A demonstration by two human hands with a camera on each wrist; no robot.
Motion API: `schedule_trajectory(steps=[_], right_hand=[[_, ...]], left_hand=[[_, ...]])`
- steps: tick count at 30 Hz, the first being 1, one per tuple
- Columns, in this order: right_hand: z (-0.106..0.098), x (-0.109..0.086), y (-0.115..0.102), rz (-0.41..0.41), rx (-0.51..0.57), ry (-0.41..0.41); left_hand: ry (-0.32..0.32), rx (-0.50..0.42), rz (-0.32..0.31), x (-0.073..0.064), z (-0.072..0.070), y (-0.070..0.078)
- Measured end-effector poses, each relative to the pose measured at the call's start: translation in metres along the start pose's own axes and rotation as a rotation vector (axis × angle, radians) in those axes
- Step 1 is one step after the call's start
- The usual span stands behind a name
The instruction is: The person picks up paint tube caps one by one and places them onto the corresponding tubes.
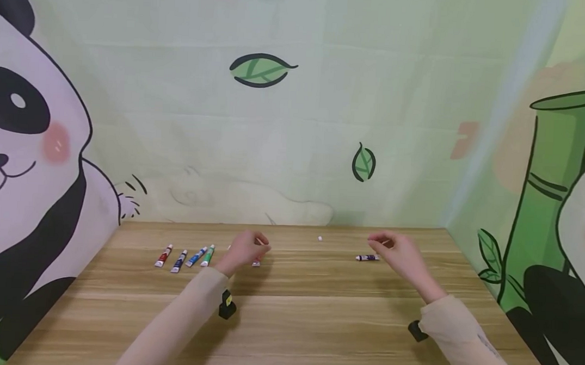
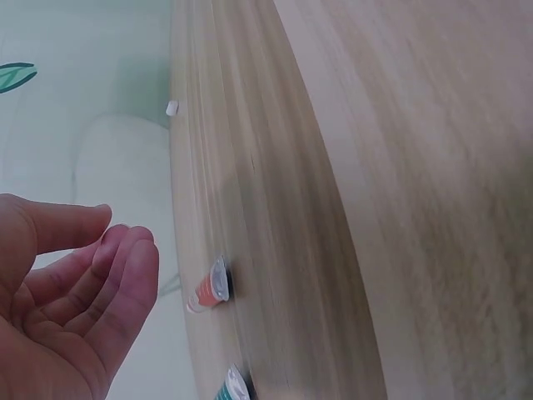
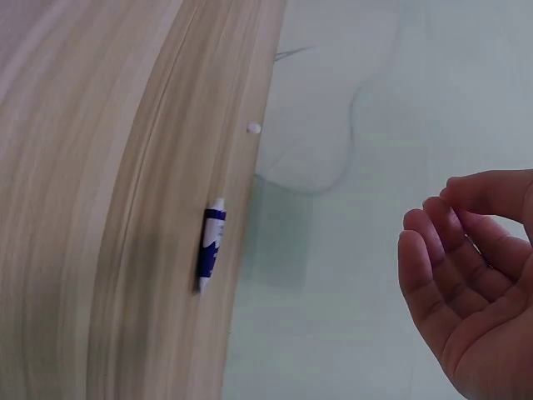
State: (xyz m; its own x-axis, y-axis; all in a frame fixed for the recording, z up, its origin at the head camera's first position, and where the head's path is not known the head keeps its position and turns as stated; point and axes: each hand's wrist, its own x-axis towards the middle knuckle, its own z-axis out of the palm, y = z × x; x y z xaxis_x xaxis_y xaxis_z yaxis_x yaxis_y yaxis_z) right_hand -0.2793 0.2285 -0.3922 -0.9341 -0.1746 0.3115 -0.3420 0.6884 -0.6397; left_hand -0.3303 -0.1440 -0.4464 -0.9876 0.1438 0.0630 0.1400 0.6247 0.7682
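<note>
My left hand (image 1: 246, 251) hovers above the table with its fingers loosely bent and nothing between them. Below it lies a paint tube with an orange-red label (image 2: 208, 288), mostly covered by the hand in the head view. A teal-labelled tube (image 2: 233, 386) shows at the bottom edge of the left wrist view. On the right, my right hand (image 1: 406, 258) is raised, its thumb tip close to the bent fingertips, holding nothing visible. Close to it lies a dark blue and white paint tube (image 1: 366, 257), seen whole in the right wrist view.
Left of my left hand lie a red tube (image 1: 163, 256), a dark blue tube (image 1: 178, 261), a blue tube (image 1: 196, 256) and a green tube (image 1: 208, 255). A small white piece (image 1: 320, 238) sits near the table's back edge. Behind the table (image 1: 315, 330) hangs a printed cloth (image 1: 178, 112).
</note>
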Motion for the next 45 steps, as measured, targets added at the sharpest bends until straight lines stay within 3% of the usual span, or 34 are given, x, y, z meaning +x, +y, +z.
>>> schedule_trajectory(steps=[8,23,36,45], right_hand=[[0.005,0.015,0.022,0.011,-0.015,-0.073],[0.034,0.03,0.057,-0.042,-0.122,-0.249],[0.049,0.03,0.064,-0.077,-0.186,-0.297],[0.055,0.031,0.064,-0.078,-0.261,-0.264]], left_hand=[[-0.013,-0.061,0.013,0.0,0.008,0.006],[-0.038,-0.035,0.03,0.003,0.015,0.01],[-0.056,-0.067,0.023,0.005,0.019,0.012],[-0.067,-0.071,0.02,0.008,0.021,0.011]])
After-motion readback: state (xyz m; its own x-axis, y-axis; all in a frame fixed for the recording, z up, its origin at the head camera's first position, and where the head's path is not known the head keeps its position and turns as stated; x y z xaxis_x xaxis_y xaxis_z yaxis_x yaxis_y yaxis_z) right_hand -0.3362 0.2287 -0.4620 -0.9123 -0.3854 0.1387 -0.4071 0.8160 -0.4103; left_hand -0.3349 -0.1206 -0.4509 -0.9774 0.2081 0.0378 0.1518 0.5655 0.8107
